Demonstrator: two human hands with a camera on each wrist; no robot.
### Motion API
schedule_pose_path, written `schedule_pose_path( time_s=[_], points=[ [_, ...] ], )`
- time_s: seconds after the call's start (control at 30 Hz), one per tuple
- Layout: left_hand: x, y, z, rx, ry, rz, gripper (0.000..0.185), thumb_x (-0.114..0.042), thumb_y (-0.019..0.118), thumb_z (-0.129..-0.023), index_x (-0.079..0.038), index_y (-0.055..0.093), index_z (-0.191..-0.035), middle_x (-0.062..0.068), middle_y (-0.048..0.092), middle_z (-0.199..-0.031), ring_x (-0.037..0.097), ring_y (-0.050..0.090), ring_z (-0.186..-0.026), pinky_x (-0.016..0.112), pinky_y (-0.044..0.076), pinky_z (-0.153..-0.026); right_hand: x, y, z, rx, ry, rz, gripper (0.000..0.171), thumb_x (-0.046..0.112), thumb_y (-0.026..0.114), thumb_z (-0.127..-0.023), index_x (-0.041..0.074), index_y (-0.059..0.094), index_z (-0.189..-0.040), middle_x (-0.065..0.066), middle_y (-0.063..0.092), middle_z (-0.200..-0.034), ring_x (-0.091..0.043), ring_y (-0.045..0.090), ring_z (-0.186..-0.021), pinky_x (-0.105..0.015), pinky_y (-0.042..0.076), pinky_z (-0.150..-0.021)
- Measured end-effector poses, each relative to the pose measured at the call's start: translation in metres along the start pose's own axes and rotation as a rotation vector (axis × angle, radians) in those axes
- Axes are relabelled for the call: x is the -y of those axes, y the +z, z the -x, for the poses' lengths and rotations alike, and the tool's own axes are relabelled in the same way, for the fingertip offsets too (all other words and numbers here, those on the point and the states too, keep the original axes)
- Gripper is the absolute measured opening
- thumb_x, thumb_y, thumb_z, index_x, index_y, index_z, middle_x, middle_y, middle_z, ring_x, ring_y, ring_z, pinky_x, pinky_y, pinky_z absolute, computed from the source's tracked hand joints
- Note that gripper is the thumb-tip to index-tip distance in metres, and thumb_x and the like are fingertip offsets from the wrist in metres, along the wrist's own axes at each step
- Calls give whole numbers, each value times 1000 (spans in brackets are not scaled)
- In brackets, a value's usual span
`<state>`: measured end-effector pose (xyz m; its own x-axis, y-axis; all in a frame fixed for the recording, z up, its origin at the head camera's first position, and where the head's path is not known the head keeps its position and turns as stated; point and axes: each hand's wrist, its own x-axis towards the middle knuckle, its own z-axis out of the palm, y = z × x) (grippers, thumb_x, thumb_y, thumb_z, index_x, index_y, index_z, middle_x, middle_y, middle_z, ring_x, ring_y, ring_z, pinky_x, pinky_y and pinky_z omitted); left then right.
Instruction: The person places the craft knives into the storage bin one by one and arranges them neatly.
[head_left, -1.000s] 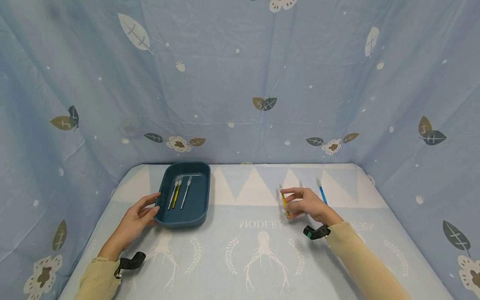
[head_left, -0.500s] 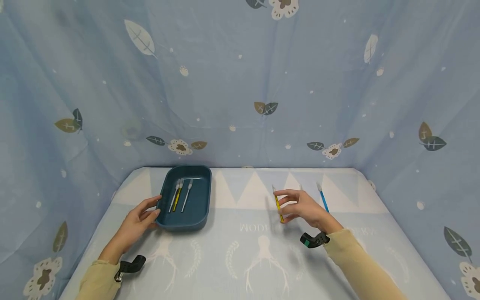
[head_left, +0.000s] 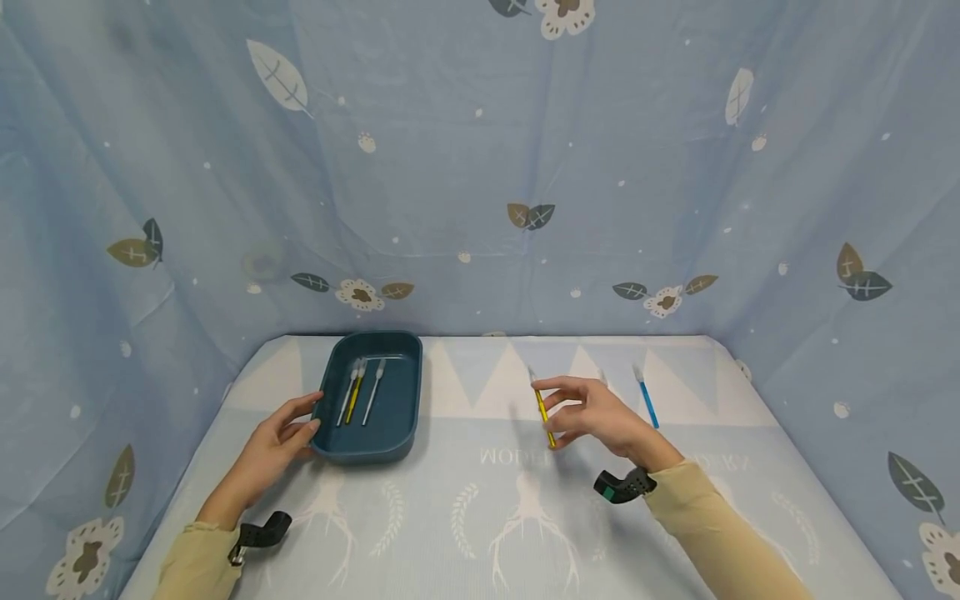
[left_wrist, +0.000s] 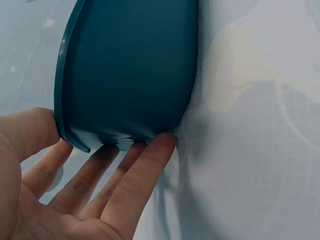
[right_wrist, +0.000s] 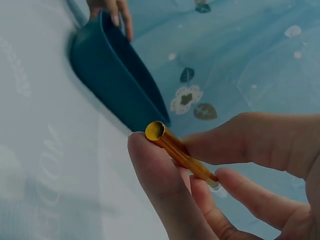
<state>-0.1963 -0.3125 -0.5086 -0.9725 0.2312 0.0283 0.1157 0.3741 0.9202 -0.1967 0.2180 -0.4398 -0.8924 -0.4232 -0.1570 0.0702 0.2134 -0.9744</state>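
A makeshift recording booth: leaf-printed blue cloth (head_left: 480,167) curtains every side of a cloth-covered bench (head_left: 480,517) (no room beyond shows).

Head view: even, soft, cool-blue light, no glare. Faint diffuse shadow on the table (head_left: 480,500) just left of the right hand (head_left: 592,412), soft shadow under the tray (head_left: 330,446) edge by the left hand (head_left: 273,442). Wide-angle bowing at the edges; backdrop seams curve. Centre sharp. Left wrist view: dim, tray wall (left_wrist: 130,70) in shade, dark shadow right of the fingertips (left_wrist: 160,145), slightly soft. Right wrist view: fingers (right_wrist: 165,190) and yellow stick (right_wrist: 175,150) sharp, everything beyond the hand blurred.
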Motion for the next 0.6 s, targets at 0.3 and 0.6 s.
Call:
schedule_pose_path(
  time_s=[0.3, 0.6],
  points=[
    [-1, 1, 1, -4, -7, -5, 61, -23, 58, -117, -6, 34, -171, 32, 36, -167, 53, 52, -141, 36, 64, -86, 20, 18, -2, 35, -66, -48, 65, 1, 78, -97, 1, 55, -158, -25, 59, -125, -28, 76, -90, -58, 66, -80],
    [-2, 1, 1, -3, -17, 4, 61, -24, 57, -118, -6, 33, -171, 32, 35, -168, 54, 51, -141, 34, 64, -86, 33, 34, -6, 34, -110, -64, 65, 2, 79, -96, 2, 56, -157, -26, 59, -126, -28, 76, -92, -64, 64, -82]
  ],
)
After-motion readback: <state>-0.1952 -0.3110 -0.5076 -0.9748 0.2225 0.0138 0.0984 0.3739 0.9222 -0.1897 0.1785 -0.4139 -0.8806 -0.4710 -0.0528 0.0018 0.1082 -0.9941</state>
